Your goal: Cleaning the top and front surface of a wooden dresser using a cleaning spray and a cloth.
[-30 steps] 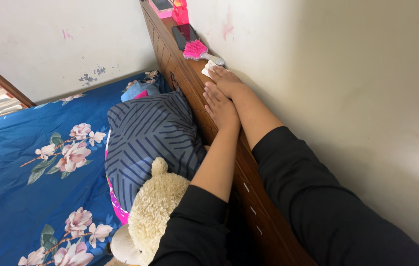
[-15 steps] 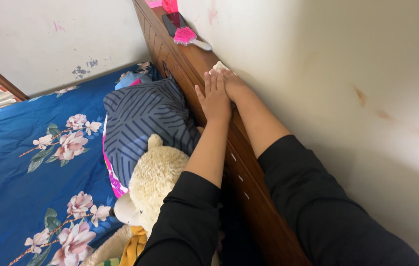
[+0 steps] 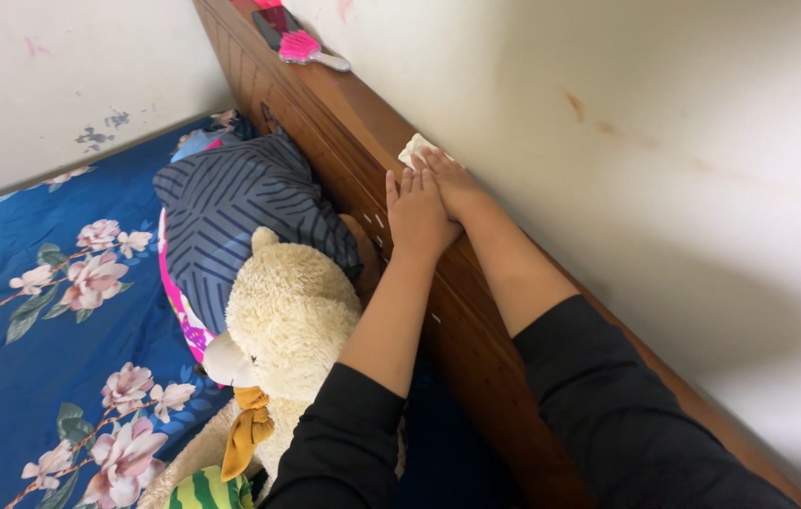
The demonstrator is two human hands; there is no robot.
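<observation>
Two hands on the headboard (image 3: 476,311) top, side by side. Right hand (image 3: 457,184) lies flat, fingers extended, pressing a white cloth (image 3: 414,149); the cloth sticks out just past its fingertips, against the wall (image 3: 627,113). Left hand (image 3: 416,209) is flat too, palm down, holding nothing, touching the right one on its bed side.

My read of the wipe: keep the palm flat for even pressure and cover the ledge's full width up to the wall edge. Cloth looks bunched; spreading it would likely cover more.

Farther along the ledge, well beyond the fingertips: a pink hairbrush (image 3: 304,47) with a pale handle, and a dark flat slab (image 3: 274,26) beside it. No readable labels or signs. Below the left hand: striped pillow (image 3: 240,217), cream teddy (image 3: 287,320), blue floral sheet (image 3: 42,311).
</observation>
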